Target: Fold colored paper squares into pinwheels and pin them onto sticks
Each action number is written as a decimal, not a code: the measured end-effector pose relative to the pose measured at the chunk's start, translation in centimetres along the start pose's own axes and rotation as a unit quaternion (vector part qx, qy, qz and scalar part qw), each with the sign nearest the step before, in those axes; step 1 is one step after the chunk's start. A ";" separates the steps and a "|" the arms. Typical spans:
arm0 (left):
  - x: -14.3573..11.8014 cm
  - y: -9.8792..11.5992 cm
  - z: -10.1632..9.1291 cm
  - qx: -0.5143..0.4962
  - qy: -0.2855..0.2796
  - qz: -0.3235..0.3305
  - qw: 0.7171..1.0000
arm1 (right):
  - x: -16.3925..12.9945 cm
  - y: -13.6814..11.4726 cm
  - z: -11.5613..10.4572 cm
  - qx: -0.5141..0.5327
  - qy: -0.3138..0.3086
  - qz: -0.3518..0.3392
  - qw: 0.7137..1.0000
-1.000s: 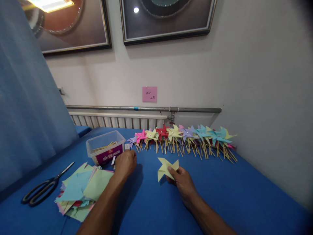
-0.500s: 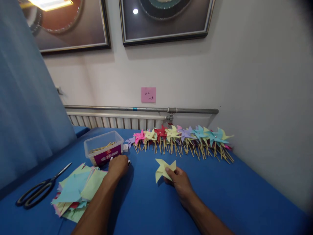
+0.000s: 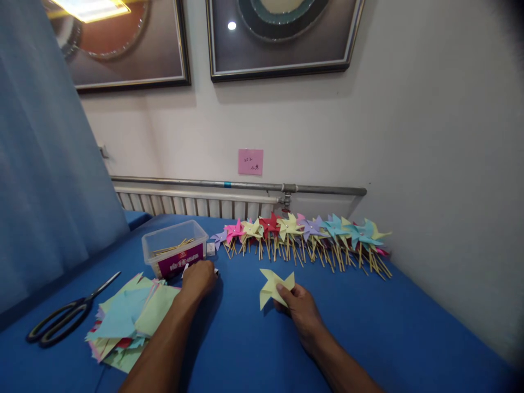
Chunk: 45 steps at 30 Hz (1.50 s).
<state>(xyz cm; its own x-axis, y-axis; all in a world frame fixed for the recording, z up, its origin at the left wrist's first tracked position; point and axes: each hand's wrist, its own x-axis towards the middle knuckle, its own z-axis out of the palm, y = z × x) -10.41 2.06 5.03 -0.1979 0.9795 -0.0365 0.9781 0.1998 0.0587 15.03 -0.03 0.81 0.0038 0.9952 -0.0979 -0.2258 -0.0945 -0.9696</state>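
Note:
A pale yellow paper pinwheel [image 3: 271, 287] is pinched between the thumb and fingers of my right hand [image 3: 301, 305], held over the table with its blades facing up. My left hand [image 3: 199, 279] reaches down in front of the plastic tub, fingers curled and mostly hidden. White edges of a small box [image 3: 217, 272] show on both sides of that hand; what its fingertips grip cannot be seen. Thin wooden sticks [image 3: 176, 247] lie in the clear plastic tub [image 3: 175, 232] with a purple label. By my left forearm is a pile of cut coloured paper [image 3: 126, 316].
Black-handled scissors [image 3: 71, 316] lie at the left on the blue table [image 3: 245, 349]. Finished pinwheels on sticks [image 3: 303, 232] form a long row at the back. A small white box [image 3: 210, 249] sits beside the tub. A blue curtain [image 3: 49, 164] hangs at the left.
The view has tilted slightly, so the wall and pinwheels appear a little lower. Both hands stay almost where they were, the right still holding the yellow pinwheel.

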 end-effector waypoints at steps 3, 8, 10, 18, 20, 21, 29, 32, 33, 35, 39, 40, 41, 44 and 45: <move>0.1 -0.2 -0.1 0.000 -0.010 0.000 1.000 | -0.1 -0.1 0.0 -0.004 -0.006 -0.001 1.000; 0.1 -0.1 -0.1 0.008 -0.006 -0.005 1.000 | -0.1 0.0 0.0 0.003 -0.010 -0.003 1.000; 0.0 0.0 -0.1 0.013 0.000 -0.008 1.000 | 0.0 0.1 0.0 0.002 -0.013 -0.006 1.000; -0.2 -0.2 -0.4 0.019 -0.001 -0.002 1.000 | 0.1 0.3 -0.1 -0.010 -0.003 -0.013 1.000; -0.4 -0.3 -0.6 0.018 -0.006 -0.002 1.000 | 0.0 0.2 0.0 -0.008 -0.002 -0.013 1.000; -0.4 -0.4 -0.7 0.018 -0.011 -0.003 1.000 | -0.1 0.2 0.0 -0.006 -0.003 -0.012 1.000; -0.6 -0.2 -0.9 0.009 -0.016 -0.012 1.000 | -0.4 -0.3 0.1 -0.018 -0.007 -0.010 1.000; -0.6 -0.2 -0.9 0.009 -0.011 -0.018 1.000 | -0.3 -0.2 0.1 -0.012 -0.009 -0.009 1.000; -0.6 -0.2 -0.9 0.008 -0.010 -0.017 1.000 | -0.3 -0.1 0.1 -0.010 -0.009 -0.008 1.000; -0.6 -0.4 -0.9 0.008 -0.013 -0.013 1.000 | -0.1 0.0 0.0 -0.008 -0.007 -0.006 1.000; -0.6 -0.9 -1.0 0.011 -0.028 -0.002 1.000 | 0.6 0.7 -0.3 -0.016 -0.011 -0.012 1.000; -0.6 -1.0 -1.0 0.010 -0.030 -0.001 1.000 | 0.7 0.9 -0.4 -0.019 -0.014 -0.012 1.000; -0.6 -1.1 -0.9 0.008 -0.031 0.000 0.999 | 0.9 1.1 -0.4 -0.021 -0.013 -0.014 1.000; -0.5 -1.1 -0.7 0.007 -0.031 0.005 0.999 | 1.2 1.5 -0.6 -0.027 -0.011 -0.015 0.999; -0.5 -1.1 -0.7 0.009 -0.029 0.009 1.000 | 1.3 1.5 -0.6 -0.029 -0.014 -0.015 0.999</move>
<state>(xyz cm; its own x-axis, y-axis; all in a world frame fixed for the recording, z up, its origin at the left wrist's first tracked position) -11.39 1.38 5.65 -0.1762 0.9800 -0.0927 0.9827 0.1806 0.0411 15.28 1.06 -0.92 -0.0186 0.9979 -0.0625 -0.1696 -0.0648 -0.9834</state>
